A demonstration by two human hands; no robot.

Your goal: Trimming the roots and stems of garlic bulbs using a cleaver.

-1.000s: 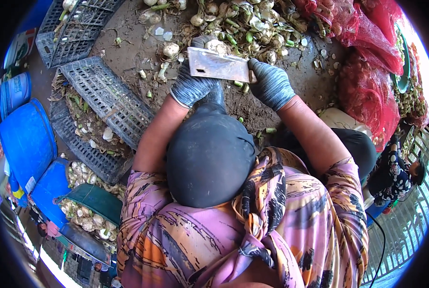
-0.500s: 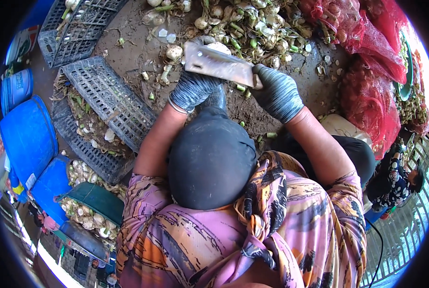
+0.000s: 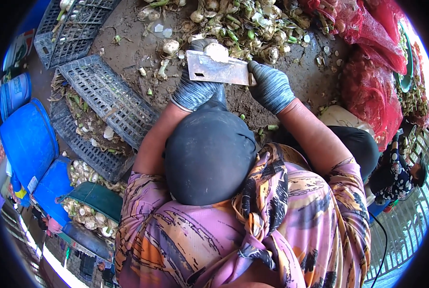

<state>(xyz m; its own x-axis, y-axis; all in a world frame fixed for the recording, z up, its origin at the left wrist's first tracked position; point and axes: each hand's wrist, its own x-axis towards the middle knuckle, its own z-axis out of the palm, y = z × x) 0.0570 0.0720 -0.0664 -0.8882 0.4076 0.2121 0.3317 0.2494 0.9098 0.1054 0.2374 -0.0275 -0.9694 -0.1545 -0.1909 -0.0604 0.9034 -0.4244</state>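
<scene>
In my right hand [image 3: 273,87], gloved in grey knit, is the handle of a cleaver [image 3: 220,71]. Its wide, dirty, rectangular blade reaches leftward, with a small slot near the far corner. Just past the blade's upper edge shows a round white bulb [image 3: 217,52], like an onion or garlic head. My left hand [image 3: 195,90], in the same kind of glove, is closed around the bulb; the blade covers part of the fingers. Blade and bulb appear to meet, though the contact is hard to make out. Both hands are above my dark-covered knee [image 3: 212,158].
A heap of bulbs with green stalks [image 3: 253,29] lies ahead on the muddy ground. Black plastic crates [image 3: 110,98] stand left, near blue tubs [image 3: 29,141] and a green tub of bulbs [image 3: 97,199]. Red mesh sacks [image 3: 370,96] are at right; another person [image 3: 399,173] is beyond.
The cleaver has tipped so its blade faces up more flatly and lies more level. More of the white bulb shows behind it. My right hand has shifted slightly left.
</scene>
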